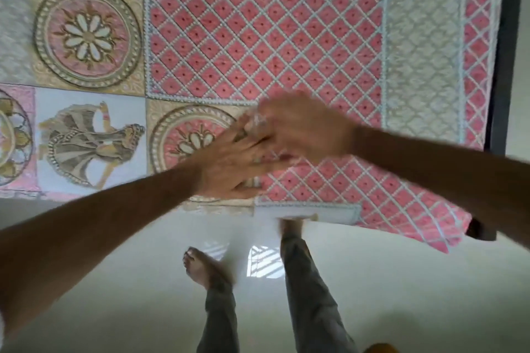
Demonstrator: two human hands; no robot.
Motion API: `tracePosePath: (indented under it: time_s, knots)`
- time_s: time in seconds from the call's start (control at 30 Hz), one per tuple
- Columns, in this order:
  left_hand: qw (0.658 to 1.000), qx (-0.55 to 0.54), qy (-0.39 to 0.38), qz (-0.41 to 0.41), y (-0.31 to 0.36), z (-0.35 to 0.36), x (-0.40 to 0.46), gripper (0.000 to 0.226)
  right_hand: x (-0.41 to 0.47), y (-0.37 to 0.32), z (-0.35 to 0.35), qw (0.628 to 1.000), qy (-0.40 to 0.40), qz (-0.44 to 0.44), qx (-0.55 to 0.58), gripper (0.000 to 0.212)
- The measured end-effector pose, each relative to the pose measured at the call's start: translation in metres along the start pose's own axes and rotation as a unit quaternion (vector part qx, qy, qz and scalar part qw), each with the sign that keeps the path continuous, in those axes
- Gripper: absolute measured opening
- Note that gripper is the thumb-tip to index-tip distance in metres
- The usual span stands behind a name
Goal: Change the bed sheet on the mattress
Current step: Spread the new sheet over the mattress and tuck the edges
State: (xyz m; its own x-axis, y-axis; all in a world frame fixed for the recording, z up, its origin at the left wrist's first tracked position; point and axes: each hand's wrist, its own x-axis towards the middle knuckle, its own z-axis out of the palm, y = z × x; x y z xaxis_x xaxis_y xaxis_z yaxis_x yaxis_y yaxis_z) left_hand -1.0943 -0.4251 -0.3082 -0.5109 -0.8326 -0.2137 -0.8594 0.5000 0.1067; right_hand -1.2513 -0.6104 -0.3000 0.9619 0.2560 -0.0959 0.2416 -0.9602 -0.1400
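Nearest, bare feet (pixel 205 268) stand on a pale floor (pixel 114 252) beside the bed; no container is in view. Next, the left hand (pixel 232 163) lies flat near the bed's edge, fingers (pixel 249 129) spread and pressed on the sheet (pixel 258 37), probably to smooth or pin the cloth, while the right hand (pixel 304 126), blurred, meets it with fingers curled, perhaps pinching a fold; this cannot be told for sure. Farthest, the sheet, pink lattice with medallion panels, covers the whole mattress, one corner (pixel 424 223) hanging loose at the near right beside the dark frame (pixel 507 51), so tucking seems unfinished.
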Motion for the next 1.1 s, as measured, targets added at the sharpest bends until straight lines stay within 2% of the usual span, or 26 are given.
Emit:
tracePosePath:
  time_s: [0.1, 0.2, 0.27, 0.37, 0.4, 0.5, 0.57, 0.63, 0.7, 0.77, 0.83, 0.93, 1.0, 1.03, 1.1]
  knots:
    - [0.999, 0.008, 0.005, 0.051, 0.029, 0.012, 0.003, 0.088, -0.008, 0.072, -0.014, 0.986, -0.020, 0.161, -0.032, 0.061]
    - [0.996, 0.051, 0.018, 0.064, 0.061, 0.024, 0.007, 0.093, -0.009, 0.082, -0.007, 0.971, -0.040, 0.228, -0.055, 0.072]
    - [0.991, 0.095, 0.063, 0.071, 0.076, 0.029, 0.008, 0.082, -0.011, 0.059, 0.003, 0.980, -0.048, 0.180, -0.067, 0.072]
    - [0.959, 0.186, 0.096, 0.190, 0.077, 0.046, 0.004, 0.065, -0.033, 0.004, 0.014, 0.995, -0.064, 0.048, -0.057, 0.072]
    - [0.949, 0.215, 0.111, 0.203, 0.075, 0.047, 0.003, 0.064, -0.042, -0.015, 0.017, 0.996, -0.064, 0.020, -0.051, 0.071]
    - [0.961, 0.190, 0.122, 0.161, 0.066, 0.033, 0.014, 0.070, -0.070, -0.065, 0.033, 0.997, -0.070, 0.004, -0.030, 0.072]
    - [0.974, 0.165, 0.103, 0.119, 0.045, 0.001, 0.031, 0.050, -0.086, -0.086, 0.042, 0.997, -0.069, 0.001, -0.020, 0.075]
    - [0.990, 0.105, 0.095, -0.015, 0.010, -0.030, 0.057, 0.049, -0.095, -0.101, 0.044, 0.996, -0.078, -0.034, -0.022, 0.078]
    - [0.986, 0.033, 0.046, -0.158, -0.029, -0.041, 0.083, 0.067, -0.107, -0.112, 0.047, 0.995, -0.083, -0.060, -0.018, 0.079]
    - [0.975, 0.000, 0.008, -0.220, -0.052, -0.042, 0.104, 0.082, -0.124, -0.119, 0.049, 0.994, -0.091, -0.064, -0.010, 0.077]
    - [0.979, 0.018, 0.003, -0.204, -0.059, -0.039, 0.125, 0.084, -0.145, -0.125, 0.050, 0.991, -0.106, -0.078, -0.003, 0.074]
    - [0.991, 0.040, 0.013, -0.124, -0.031, -0.032, 0.152, 0.082, -0.174, -0.125, 0.043, 0.988, -0.102, -0.100, 0.055, 0.060]
    - [0.996, 0.047, 0.015, -0.069, 0.004, -0.025, 0.164, 0.081, -0.186, -0.112, 0.030, 0.994, -0.049, -0.049, 0.082, 0.045]
    - [0.998, 0.039, 0.015, -0.050, 0.022, -0.024, 0.168, 0.080, -0.192, -0.098, 0.022, 0.998, -0.022, 0.000, 0.059, 0.041]
    - [1.000, 0.025, 0.014, -0.013, 0.054, -0.020, 0.168, 0.080, -0.207, -0.058, 0.010, 0.992, -0.025, 0.124, -0.013, 0.038]
